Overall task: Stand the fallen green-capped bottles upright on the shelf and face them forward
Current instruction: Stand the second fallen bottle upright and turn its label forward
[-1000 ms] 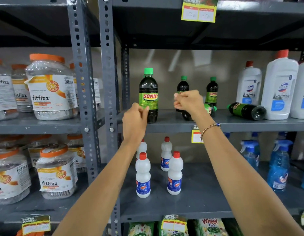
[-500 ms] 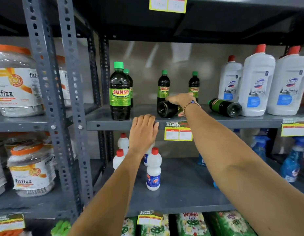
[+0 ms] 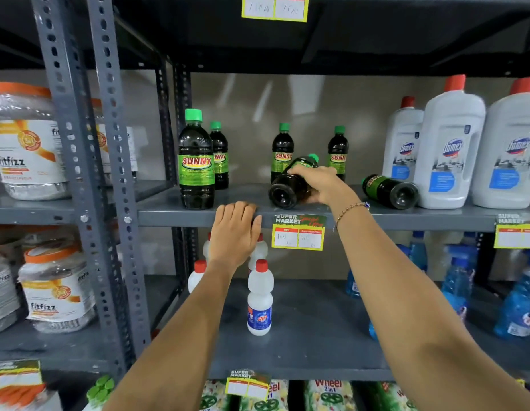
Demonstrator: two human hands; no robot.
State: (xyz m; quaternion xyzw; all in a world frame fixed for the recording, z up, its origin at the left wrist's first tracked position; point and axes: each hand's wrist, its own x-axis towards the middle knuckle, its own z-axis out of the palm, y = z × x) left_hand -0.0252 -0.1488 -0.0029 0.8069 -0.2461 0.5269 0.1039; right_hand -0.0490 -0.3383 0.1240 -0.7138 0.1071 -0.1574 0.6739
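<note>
Several dark green-capped SUNNY bottles stand on the grey middle shelf (image 3: 453,216): one at the front left (image 3: 196,161) with another behind it (image 3: 219,157), and two at the back (image 3: 282,151) (image 3: 337,151). My right hand (image 3: 320,183) grips a fallen bottle (image 3: 287,188), its base toward me and its cap end raised off the shelf. Another fallen bottle (image 3: 389,191) lies on its side to the right, base toward me. My left hand (image 3: 235,232) rests flat on the shelf's front edge, holding nothing.
Large white red-capped Domex jugs (image 3: 449,149) stand right of the fallen bottle. Small white bottles (image 3: 260,301) and blue spray bottles (image 3: 459,280) fill the shelf below. Fitfizz jars (image 3: 26,149) sit in the left bay behind perforated uprights (image 3: 109,173). Price tags (image 3: 299,232) hang on shelf edges.
My right hand came down onto the fallen bottle, closed on it and tilted its cap end up. My left hand dropped from the front left bottle to the shelf edge.
</note>
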